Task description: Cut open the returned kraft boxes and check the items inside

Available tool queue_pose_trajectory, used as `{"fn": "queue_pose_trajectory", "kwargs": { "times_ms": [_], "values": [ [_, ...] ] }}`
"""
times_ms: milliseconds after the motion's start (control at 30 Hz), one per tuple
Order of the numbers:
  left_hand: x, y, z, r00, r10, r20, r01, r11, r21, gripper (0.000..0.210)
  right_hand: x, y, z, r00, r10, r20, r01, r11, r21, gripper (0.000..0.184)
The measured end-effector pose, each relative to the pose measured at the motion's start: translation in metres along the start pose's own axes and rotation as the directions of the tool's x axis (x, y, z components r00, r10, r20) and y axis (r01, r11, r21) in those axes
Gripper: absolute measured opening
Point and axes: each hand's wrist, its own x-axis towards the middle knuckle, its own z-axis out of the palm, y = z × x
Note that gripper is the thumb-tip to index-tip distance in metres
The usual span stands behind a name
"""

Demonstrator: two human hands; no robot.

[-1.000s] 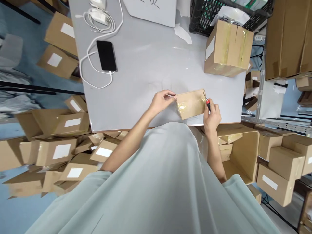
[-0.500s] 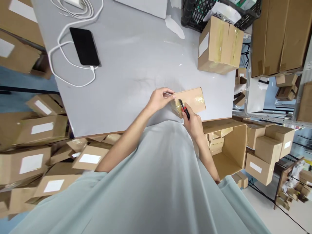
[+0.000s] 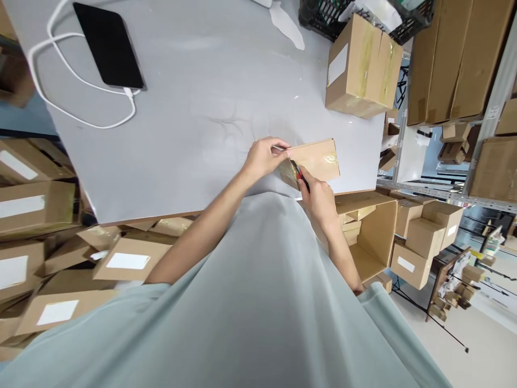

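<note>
Upper garment [image 3: 258, 302]: pale grey-green, plain, loosely draped, with soft lengthwise folds. Sleeves [image 3: 390, 310]: short, matching in colour, ending near the elbow. Forearms [image 3: 214, 229], left hand [image 3: 262, 157] and right hand [image 3: 319, 200]: bare.

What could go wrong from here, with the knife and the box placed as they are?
The knife in the right hand points close to the left hand at the corner of the box, so a slip might cut it. The box also lies near the table's front edge; a hard pull could drag it off.
</note>
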Motion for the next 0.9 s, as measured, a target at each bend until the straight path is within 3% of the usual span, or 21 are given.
{"fn": "queue_pose_trajectory", "kwargs": {
  "times_ms": [267,467,900],
  "values": [
    [-0.008,0.011,0.006,0.996,-0.023,-0.087,0.026,0.999,0.041,0.018,0.0,-0.031,0.004,0.994,0.1,0.039,-0.087,0.965,-0.246,0.058],
    [-0.017,0.021,0.012,0.989,-0.042,-0.142,0.052,0.997,0.065,0.017,-0.007,-0.025,0.004,0.992,0.104,0.074,-0.075,0.944,-0.322,0.051],
    [-0.022,0.018,0.023,0.983,-0.06,-0.175,0.076,0.993,0.087,0.017,-0.017,-0.01,0.007,0.99,0.108,0.094,-0.074,0.947,-0.314,0.047]
  ]
}}
